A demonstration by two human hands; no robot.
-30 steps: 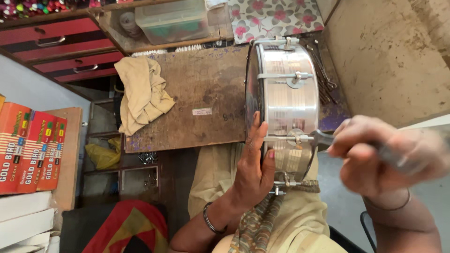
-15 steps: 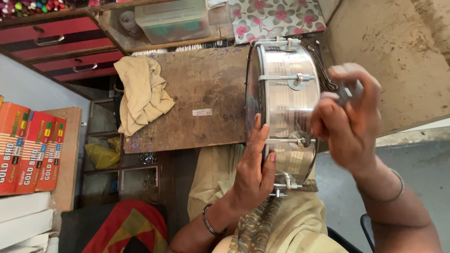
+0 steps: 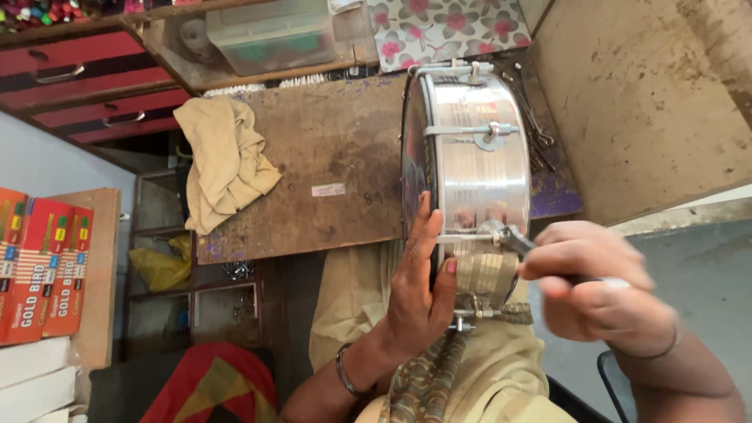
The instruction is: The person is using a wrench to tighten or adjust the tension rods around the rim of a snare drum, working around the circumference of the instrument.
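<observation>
1. Metal drum [image 3: 470, 180] stands on edge at the middle of the view, its shell against the wooden worktop [image 3: 329, 157] and the person's lap.
2. Left hand [image 3: 419, 290] lies flat and released on the drumhead at 6 o'clock of the drum.
3. Right hand [image 3: 599, 286], at 4 o'clock, has its grip clenched on a metal tuning key [image 3: 509, 236] set on a shell lug.
4. Tan cloth [image 3: 223, 160] lies on the worktop at 9 o'clock.

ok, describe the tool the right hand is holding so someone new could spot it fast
Start at the shiny metal drum standing on edge on the wooden table. The left hand steadies its face; the right hand is at its side. The tool is the short metal key from that fist, its tip on a lug of the drum's side.
</observation>
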